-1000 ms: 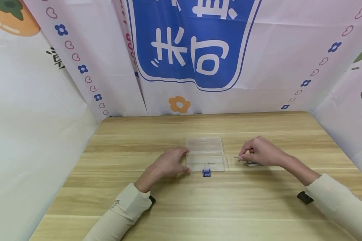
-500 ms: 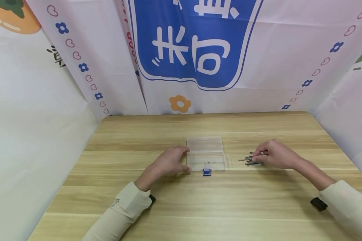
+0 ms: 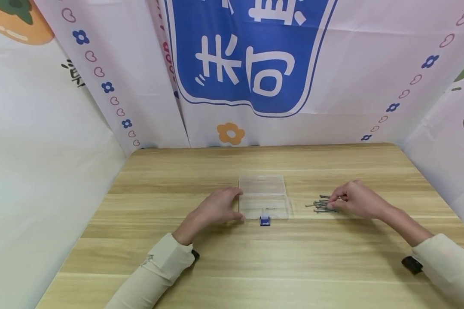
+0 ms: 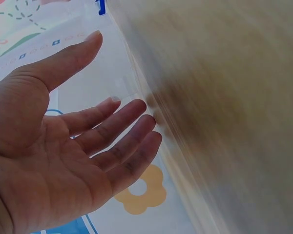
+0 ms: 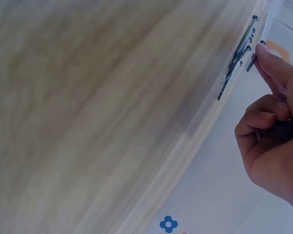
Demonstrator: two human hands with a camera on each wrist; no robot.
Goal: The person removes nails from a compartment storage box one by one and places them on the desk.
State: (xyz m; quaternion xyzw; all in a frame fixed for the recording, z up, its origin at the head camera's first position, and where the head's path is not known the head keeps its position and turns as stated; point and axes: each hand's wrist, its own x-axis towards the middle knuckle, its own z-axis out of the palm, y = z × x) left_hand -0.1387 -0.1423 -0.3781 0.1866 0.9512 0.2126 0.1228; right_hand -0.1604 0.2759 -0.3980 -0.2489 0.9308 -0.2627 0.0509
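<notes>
An open clear plastic box [image 3: 262, 201] with a raised lid and a divided tray lies mid-table, a blue latch [image 3: 264, 221] at its front edge. A thin dark piece shows in one compartment. My left hand [image 3: 218, 206] rests at the box's left side, thumb at the near corner and a finger farther back; its fingers look loosely extended in the left wrist view. Right of the box lies a small pile of nails [image 3: 322, 209]. My right hand [image 3: 355, 200] is over the pile's right end. In the right wrist view, its thumb and finger pinch a nail [image 5: 252, 62].
Wood-grain table [image 3: 255, 262] spreads around the box and pile. A white printed cloth [image 3: 332, 86] hangs along the back edge, with more cloth at both sides. A black strap piece [image 3: 412, 265] sits under the right sleeve.
My right hand has drawn back to the right, from near the box to the nail pile, leaving more nails in sight. My left hand and the box have stayed put.
</notes>
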